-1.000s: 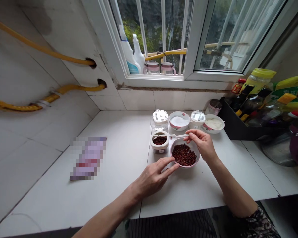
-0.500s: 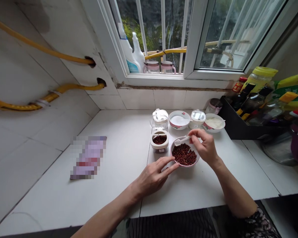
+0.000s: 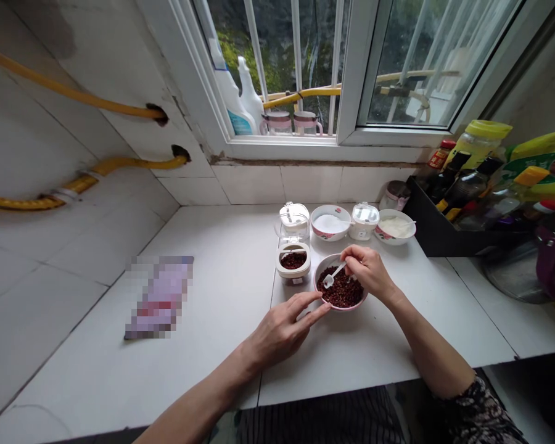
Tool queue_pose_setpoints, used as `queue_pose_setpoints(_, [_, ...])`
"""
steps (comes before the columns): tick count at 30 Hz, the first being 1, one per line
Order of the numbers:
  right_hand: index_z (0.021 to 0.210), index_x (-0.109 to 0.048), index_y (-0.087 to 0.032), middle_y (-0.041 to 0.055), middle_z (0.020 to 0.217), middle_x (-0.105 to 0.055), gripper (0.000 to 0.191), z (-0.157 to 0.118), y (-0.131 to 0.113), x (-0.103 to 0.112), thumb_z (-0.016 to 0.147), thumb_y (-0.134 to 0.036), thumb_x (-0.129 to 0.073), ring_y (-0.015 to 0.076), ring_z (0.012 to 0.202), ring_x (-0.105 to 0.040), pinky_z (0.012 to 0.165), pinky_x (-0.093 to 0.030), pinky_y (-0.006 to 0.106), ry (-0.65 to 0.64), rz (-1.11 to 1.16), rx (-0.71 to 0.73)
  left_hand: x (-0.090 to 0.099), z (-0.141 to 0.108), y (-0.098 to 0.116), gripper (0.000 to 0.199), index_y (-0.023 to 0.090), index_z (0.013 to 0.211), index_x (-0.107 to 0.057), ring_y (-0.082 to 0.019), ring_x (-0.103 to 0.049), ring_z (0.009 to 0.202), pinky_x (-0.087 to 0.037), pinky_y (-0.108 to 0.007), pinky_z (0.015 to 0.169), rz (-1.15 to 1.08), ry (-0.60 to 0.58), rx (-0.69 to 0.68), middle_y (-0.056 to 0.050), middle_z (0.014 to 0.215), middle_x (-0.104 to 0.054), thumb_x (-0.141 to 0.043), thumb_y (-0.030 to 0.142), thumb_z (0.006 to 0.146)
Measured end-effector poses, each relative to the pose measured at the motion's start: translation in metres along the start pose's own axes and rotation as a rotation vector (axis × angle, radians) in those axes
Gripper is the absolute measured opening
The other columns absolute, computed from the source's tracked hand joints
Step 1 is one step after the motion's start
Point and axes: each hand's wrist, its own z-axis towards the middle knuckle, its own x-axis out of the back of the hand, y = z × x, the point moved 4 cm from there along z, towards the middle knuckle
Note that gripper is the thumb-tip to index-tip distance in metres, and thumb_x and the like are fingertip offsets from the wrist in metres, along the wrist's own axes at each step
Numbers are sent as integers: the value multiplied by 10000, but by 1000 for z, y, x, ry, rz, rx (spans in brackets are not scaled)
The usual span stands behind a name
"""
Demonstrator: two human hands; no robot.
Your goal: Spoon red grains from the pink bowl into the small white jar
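The bowl (image 3: 319, 272), white with a pink rim, contains dark red dried peppercorns (image 3: 346, 291). My left hand (image 3: 284, 324) holds its near left rim with outstretched fingertips; the thumb is hidden. Between the fingers and thumb of my right hand (image 3: 367, 271) is the handle of a small white spoon (image 3: 329, 280), its scoop tilted down at the peppercorns. Just left of the bowl stands a clear seasoning jar (image 3: 293, 279) with a cream rim, open, with similar peppercorns inside and a pale stick-like piece across its mouth.
Behind are a lidded clear jar (image 3: 295, 225), a flowered bowl of white grains (image 3: 330, 235), another white-lidded jar (image 3: 364, 222) and a bowl of pale flakes (image 3: 395, 237). A black box of bottles (image 3: 444, 237) stands right. A blurred purple packet (image 3: 161, 296) lies left.
My right hand has shifted a little, bringing the spoon's scoop from the bowl's far left rim down to the peppercorns. The left hand stays at the rim. The view has shifted slightly.
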Motion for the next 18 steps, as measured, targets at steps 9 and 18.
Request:
queue_pose_setpoints(9, [681,-624,-187,-33,497,-573,131,3,6,6,706,-264,-521,120,495,-512,550,-427,250,30,319,-170,-1,1,1,445,149,1287,-574,-210,-610,1095,-639,-337,792,-1,7,-12,-148,1269,-558,-431,-10,896])
queue_pose_setpoints(18, [822,-673,-166,6,612,-681,224,4,0,5,749,-378,-667,128,559,-590,631,-505,286,52,574,-180,-2,-1,0,460,159,1297,-567,-206,-617,1088,-632,-335,790,6,12,-7,-148,1255,-571,-411,-6,896])
